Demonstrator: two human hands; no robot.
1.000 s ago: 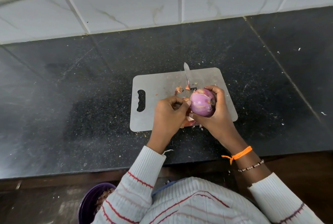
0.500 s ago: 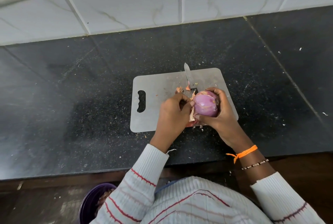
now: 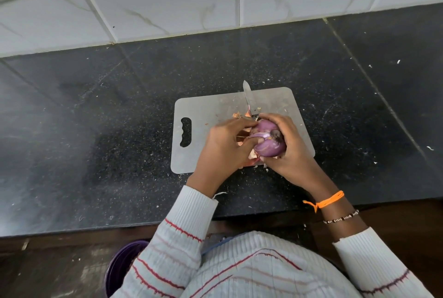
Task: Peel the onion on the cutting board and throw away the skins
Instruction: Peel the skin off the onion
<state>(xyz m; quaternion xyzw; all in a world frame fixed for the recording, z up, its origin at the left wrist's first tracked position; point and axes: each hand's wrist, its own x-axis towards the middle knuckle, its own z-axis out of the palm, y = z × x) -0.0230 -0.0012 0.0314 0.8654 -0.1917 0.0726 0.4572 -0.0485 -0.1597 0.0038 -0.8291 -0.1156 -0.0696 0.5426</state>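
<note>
On the surface (image 3: 96, 130) lies the cutting board (image 3: 206, 110); above its near right part the onion (image 3: 268, 146), knife (image 3: 248, 96) behind, skins (image 3: 251, 156) underneath.

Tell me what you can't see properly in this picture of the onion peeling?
Head view only:
- Knife: only the blade shows; the hands hide the rest.
- Onion: its underside and right side sit behind the right hand.
- Loose skins: mostly under the left hand.
- Purple bin: cut off by the sleeve; contents unclear.
</note>
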